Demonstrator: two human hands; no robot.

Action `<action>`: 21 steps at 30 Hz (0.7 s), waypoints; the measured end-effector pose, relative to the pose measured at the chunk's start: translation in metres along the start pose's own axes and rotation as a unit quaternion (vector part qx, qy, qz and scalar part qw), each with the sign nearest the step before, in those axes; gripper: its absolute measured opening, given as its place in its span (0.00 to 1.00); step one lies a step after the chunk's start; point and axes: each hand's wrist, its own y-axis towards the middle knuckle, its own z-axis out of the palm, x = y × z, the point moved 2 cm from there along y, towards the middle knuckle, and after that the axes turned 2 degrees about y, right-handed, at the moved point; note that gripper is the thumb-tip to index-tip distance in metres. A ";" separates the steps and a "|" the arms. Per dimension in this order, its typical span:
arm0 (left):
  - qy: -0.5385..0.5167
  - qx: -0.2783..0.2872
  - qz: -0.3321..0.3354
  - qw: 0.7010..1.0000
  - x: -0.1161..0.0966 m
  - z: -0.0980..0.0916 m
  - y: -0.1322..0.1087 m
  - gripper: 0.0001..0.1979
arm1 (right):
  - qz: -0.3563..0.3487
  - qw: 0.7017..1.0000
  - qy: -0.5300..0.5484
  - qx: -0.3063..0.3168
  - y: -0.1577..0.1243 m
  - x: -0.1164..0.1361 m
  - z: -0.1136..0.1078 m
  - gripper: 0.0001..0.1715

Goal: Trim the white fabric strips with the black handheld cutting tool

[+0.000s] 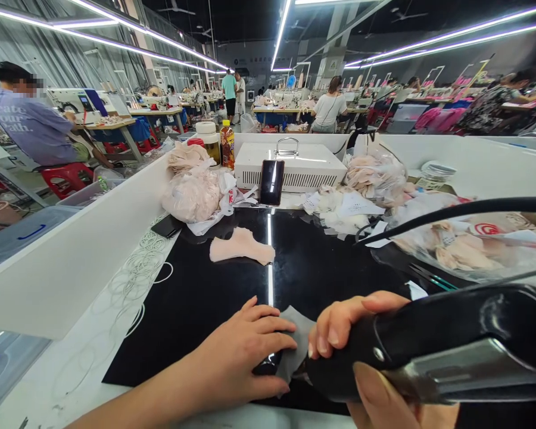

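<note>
Near the front edge of a glossy black surface [214,310], a thin, translucent grey sheet [302,336] lies between the two hands. The left hand [245,351] reaches in with its grip spread, fingers outstretched, thumb well apart; its fingertips rest at the sheet's left side without being closed around it. The right hand [339,325] has its grip wrapped firmly about a bulky black handheld tool with a silver metal lever [455,339], fingers over the top and thumb on the near side. The tool's narrow end points at the sheet; whether they touch cannot be told. Farther back on the surface lies a pale peach, irregularly shaped fabric piece [243,245]. Beyond it, a dark upright smartphone [271,182] leans against a white vented metal box [310,167]. Thin cream-coloured rings [131,280] are heaped along the left.
</note>
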 end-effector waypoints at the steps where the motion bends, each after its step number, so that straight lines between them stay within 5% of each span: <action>1: 0.003 0.001 0.003 1.000 0.000 0.000 0.000 0.27 | 0.002 1.000 0.000 -0.006 -0.001 0.000 0.002 0.16; 9: 0.014 0.014 0.034 0.999 0.003 -0.002 0.000 0.30 | 0.004 1.000 0.014 -0.006 0.003 0.001 -0.001 0.17; 14: 0.017 0.013 0.037 0.999 0.005 0.000 0.000 0.27 | -0.060 0.992 0.049 0.101 0.006 -0.006 -0.003 0.15; 21: 0.016 0.000 0.051 0.999 0.003 -0.003 -0.001 0.29 | 0.008 1.000 0.028 -0.005 -0.002 0.004 0.004 0.16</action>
